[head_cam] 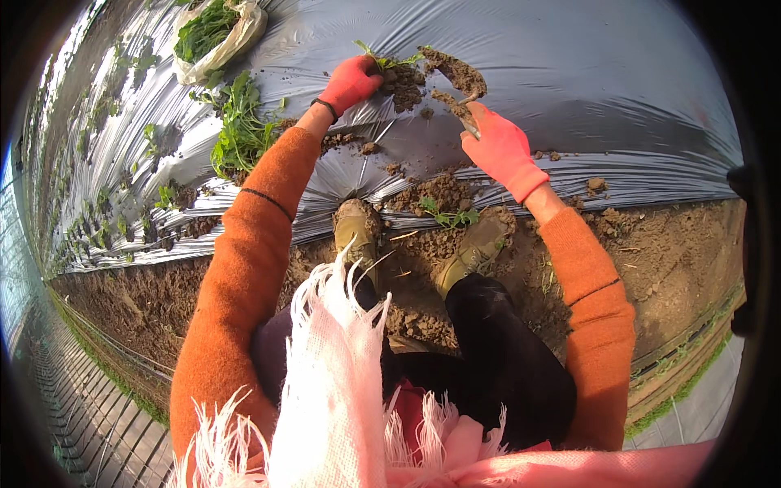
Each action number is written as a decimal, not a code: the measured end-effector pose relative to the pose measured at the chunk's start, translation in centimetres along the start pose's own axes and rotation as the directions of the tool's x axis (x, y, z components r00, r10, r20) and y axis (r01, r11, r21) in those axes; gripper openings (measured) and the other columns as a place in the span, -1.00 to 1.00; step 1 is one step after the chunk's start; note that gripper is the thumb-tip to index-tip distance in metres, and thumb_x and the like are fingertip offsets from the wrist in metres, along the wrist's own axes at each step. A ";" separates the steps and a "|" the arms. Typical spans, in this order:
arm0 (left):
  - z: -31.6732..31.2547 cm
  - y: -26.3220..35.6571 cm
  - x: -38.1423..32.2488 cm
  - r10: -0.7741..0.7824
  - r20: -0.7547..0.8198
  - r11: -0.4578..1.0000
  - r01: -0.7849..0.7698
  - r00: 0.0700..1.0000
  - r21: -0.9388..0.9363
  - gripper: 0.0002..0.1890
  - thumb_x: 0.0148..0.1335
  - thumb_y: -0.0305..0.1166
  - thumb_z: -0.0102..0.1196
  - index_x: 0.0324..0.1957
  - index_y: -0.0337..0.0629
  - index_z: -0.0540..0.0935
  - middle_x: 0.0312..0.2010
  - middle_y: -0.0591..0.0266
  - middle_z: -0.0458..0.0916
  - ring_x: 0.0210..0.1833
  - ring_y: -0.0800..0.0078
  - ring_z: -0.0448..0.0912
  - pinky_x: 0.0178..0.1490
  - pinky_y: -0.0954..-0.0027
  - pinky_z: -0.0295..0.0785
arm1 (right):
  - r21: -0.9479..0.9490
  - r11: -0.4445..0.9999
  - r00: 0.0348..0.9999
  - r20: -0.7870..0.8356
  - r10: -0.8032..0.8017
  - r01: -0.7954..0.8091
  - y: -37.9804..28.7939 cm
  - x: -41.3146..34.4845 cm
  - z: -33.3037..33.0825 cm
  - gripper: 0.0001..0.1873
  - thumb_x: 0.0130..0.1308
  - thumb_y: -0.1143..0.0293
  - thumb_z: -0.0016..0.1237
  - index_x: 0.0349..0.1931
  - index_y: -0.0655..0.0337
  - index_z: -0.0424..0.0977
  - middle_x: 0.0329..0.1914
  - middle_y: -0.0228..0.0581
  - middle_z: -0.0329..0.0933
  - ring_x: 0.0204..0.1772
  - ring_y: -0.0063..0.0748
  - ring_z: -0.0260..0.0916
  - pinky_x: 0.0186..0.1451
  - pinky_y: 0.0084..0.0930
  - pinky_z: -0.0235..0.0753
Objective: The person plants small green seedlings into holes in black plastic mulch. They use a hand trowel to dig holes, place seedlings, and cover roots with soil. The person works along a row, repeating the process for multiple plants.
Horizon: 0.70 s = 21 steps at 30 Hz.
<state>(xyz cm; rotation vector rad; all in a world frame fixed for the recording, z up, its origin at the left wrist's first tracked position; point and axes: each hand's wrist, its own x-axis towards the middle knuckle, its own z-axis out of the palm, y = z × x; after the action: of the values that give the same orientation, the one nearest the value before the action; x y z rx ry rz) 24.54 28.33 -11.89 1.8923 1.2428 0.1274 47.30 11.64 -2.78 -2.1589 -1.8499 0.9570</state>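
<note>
My left hand (354,79), in a coral glove, is curled at the base of a small green seedling (399,61). The seedling's leaves spread on both sides of the fingers, and the fingertips are partly hidden. It sits beside a mound of dark, crumbly soil (403,88) on the silver plastic mulch film (549,91). My right hand (498,143), also gloved, grips a small hand trowel (454,70) by its handle. Soil clings to the trowel's blade and neck. The blade lies just right of the mound, tip towards the seedling.
Loose seedlings (239,131) lie heaped left of my left arm. Behind them is a pale sack (247,33) of more greens. Planted seedlings (166,196) dot the film at left. A leafy sprig (448,215) lies between my soiled shoes (355,232), by the bare soil path (665,256).
</note>
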 end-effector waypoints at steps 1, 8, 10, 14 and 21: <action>0.1 0.1 -0.3 0.028 -0.056 0.997 -0.024 0.998 0.069 -0.53 0.06 -0.01 0.23 -0.21 -0.26 0.63 -0.25 -0.02 0.65 -0.12 -0.01 0.58 -0.06 0.15 0.46 | 0.060 0.998 0.999 -0.040 0.006 -0.004 0.6 -1.2 -0.1 -0.62 0.20 0.25 -0.06 0.00 0.18 0.40 -0.16 0.01 0.57 -0.04 0.09 0.50 0.00 -0.12 0.49; 1.5 0.9 -0.8 -0.045 -0.118 0.962 0.075 0.992 0.263 -0.54 0.05 0.01 0.24 -0.18 -0.16 0.62 -0.17 0.00 0.62 -0.08 -0.03 0.58 -0.03 0.07 0.47 | 0.329 0.935 0.991 0.033 0.129 -0.133 2.7 -4.9 0.2 -0.58 0.16 0.28 0.03 0.02 0.23 0.40 -0.24 0.07 0.55 -0.09 0.15 0.49 -0.07 -0.15 0.47; 1.9 1.1 -0.7 0.013 -0.189 0.951 0.046 0.982 0.306 -0.58 0.07 -0.04 0.24 -0.16 -0.12 0.61 -0.17 0.03 0.63 -0.08 -0.01 0.59 -0.04 0.07 0.47 | 0.355 0.928 0.993 0.023 0.116 -0.116 3.0 -5.4 0.1 -0.56 0.19 0.35 0.04 0.08 0.29 0.38 -0.22 -0.04 0.55 -0.18 -0.18 0.47 -0.05 -0.36 0.45; 1.5 0.9 -1.2 0.055 -0.190 0.971 -0.009 0.980 0.239 -0.61 0.09 -0.13 0.24 -0.07 -0.08 0.62 -0.13 0.03 0.61 -0.08 0.00 0.59 -0.02 0.09 0.47 | 0.531 0.841 0.988 -0.037 0.149 -0.107 3.3 -6.6 -0.1 -0.58 0.17 0.39 0.06 0.05 0.32 0.41 -0.28 -0.06 0.53 -0.26 -0.19 0.47 -0.13 -0.40 0.46; -0.1 -2.1 -12.9 -0.048 -0.320 0.994 0.076 0.946 0.075 -0.71 0.16 -0.11 0.19 -0.35 -0.15 0.65 -0.38 0.10 0.61 -0.25 0.07 0.59 -0.16 0.15 0.46 | 0.595 0.732 0.941 0.150 0.305 -0.332 4.5 -10.4 -0.8 -0.61 0.20 0.44 0.03 0.04 0.34 0.43 -0.31 -0.27 0.47 -0.28 -0.52 0.36 -0.17 -0.53 0.43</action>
<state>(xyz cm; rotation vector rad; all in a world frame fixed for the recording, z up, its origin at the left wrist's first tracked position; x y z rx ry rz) 16.51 18.41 -8.86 1.9572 1.5437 0.3626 51.06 1.17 -0.51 -2.0445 -0.9573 1.4365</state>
